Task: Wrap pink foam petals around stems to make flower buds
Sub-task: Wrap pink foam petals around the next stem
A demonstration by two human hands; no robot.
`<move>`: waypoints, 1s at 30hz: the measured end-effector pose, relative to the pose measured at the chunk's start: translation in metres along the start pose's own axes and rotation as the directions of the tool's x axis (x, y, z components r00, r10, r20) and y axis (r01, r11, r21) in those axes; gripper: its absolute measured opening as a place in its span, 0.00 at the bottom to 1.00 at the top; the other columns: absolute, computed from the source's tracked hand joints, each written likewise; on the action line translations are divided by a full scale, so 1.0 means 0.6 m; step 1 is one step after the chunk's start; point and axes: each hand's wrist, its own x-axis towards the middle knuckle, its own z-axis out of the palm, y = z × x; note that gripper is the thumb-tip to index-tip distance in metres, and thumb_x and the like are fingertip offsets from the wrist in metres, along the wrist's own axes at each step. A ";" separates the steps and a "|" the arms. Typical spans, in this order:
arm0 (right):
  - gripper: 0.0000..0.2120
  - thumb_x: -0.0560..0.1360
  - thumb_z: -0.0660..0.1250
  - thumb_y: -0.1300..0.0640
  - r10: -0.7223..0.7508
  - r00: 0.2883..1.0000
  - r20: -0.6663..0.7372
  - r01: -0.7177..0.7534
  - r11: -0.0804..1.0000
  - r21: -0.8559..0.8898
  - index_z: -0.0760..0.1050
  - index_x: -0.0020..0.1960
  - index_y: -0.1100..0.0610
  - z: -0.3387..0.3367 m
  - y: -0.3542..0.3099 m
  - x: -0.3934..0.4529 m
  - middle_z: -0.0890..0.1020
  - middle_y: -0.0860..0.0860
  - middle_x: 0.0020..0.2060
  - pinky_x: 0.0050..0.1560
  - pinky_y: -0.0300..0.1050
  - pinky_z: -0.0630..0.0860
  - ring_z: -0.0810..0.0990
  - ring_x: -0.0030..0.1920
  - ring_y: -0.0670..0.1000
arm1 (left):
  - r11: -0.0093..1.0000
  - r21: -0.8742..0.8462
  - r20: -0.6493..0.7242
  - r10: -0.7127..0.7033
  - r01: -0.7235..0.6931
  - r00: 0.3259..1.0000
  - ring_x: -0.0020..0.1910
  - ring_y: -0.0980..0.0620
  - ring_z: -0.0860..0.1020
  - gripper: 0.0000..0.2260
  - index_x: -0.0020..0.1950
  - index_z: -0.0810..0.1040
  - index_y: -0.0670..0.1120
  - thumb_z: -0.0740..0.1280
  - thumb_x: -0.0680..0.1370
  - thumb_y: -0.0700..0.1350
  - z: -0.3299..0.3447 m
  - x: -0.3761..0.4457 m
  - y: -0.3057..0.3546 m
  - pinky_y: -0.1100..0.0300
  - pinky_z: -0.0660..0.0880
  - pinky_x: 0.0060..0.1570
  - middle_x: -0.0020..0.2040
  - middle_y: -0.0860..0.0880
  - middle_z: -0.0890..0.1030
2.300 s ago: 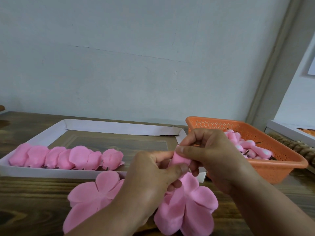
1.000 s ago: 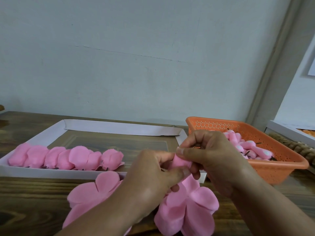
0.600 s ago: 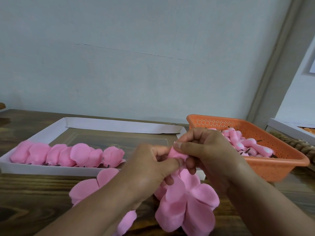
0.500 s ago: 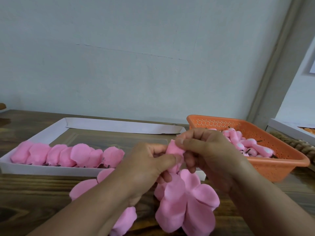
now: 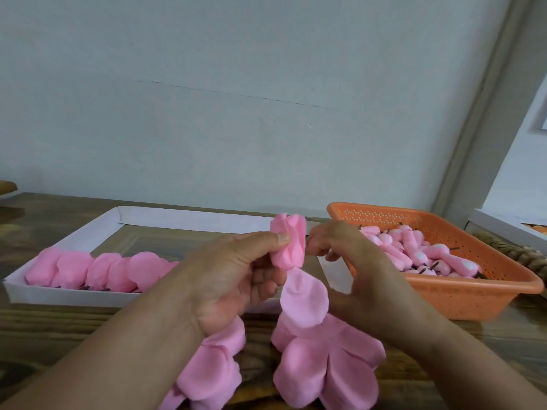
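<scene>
The left hand (image 5: 233, 279) pinches a rolled pink bud (image 5: 289, 245) between thumb and fingers (image 5: 273, 239), holding it upright above the bench (image 5: 44, 329); half a second earlier it sat lower, pressed between both hands. The right hand (image 5: 361, 276) has come off the bud and now hovers just right of it, fingers loosely curled and holding nothing. A loose petal (image 5: 305, 300) hangs below the bud, over flat flower-shaped petal sheets (image 5: 322, 371) lying at the near edge of the bench. To the far left, a white tray (image 5: 59, 297) holds a row of wrapped buds (image 5: 100, 270). To the right, an orange basket (image 5: 461, 297) holds pink-tipped stems (image 5: 414, 253).
</scene>
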 end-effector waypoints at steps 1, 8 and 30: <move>0.14 0.67 0.74 0.61 -0.046 0.999 -0.018 0.046 0.999 -0.010 0.76 0.50 0.60 0.003 -0.001 0.000 0.78 0.51 0.48 0.49 0.36 0.70 0.75 0.49 0.49 | 1.000 -0.024 -0.004 -0.015 0.015 1.000 0.21 0.57 0.74 0.05 0.26 0.82 0.44 0.70 0.60 0.45 0.000 0.001 0.000 0.69 0.72 0.22 0.26 0.49 0.77; 0.10 0.69 0.71 0.55 -0.081 0.985 -0.153 0.097 0.991 0.096 0.76 0.47 0.58 0.000 -0.016 0.002 0.75 0.53 0.52 0.57 0.37 0.69 0.73 0.57 0.46 | 0.995 -0.080 -0.022 -0.054 0.052 0.998 0.20 0.57 0.74 0.05 0.31 0.82 0.43 0.72 0.59 0.44 0.001 0.004 -0.002 0.69 0.72 0.21 0.28 0.47 0.78; 0.06 0.66 0.72 0.60 0.108 0.970 -0.217 -0.050 0.965 0.256 0.79 0.39 0.63 0.005 -0.024 0.006 0.76 0.50 0.48 0.53 0.31 0.68 0.75 0.52 0.43 | 0.998 0.060 0.112 -0.003 -0.004 0.994 0.24 0.57 0.73 0.05 0.39 0.83 0.44 0.71 0.65 0.43 0.013 -0.005 -0.011 0.68 0.70 0.22 0.30 0.48 0.76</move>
